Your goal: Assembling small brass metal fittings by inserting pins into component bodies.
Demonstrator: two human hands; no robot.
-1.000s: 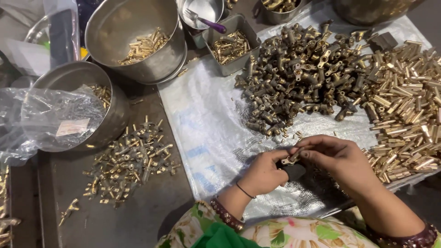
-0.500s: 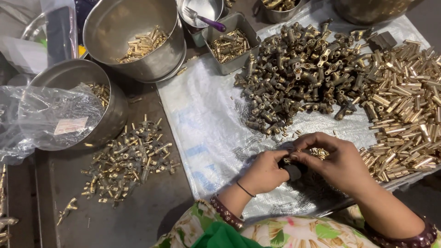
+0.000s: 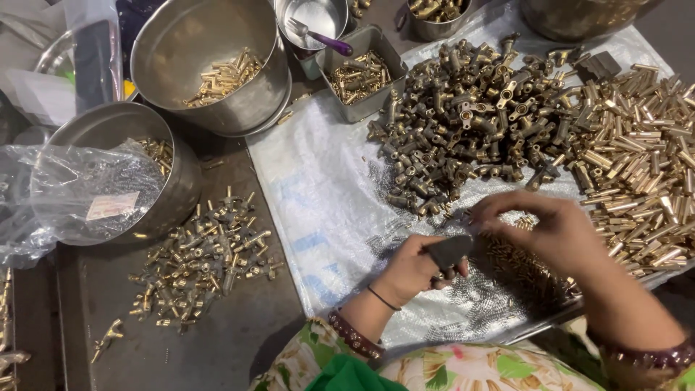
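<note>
Dark metal tabletop point(image 3: 217, 340) is carrying a white woven sheet point(image 3: 326, 195) strewn with brass parts. At near centre the left hand point(image 3: 413, 271) is closing its grip around a small dark grey block point(image 3: 449, 250), while the right hand point(image 3: 550, 228) is curling its fingers loosely against that block's right end. Far left, a large steel pot point(image 3: 210, 65) is holding a few brass tubes point(image 3: 224, 76); a square steel tin point(image 3: 362, 72) beside it is holding brass pieces too. Brass fittings point(image 3: 463, 123) are lying heaped far right.
</note>
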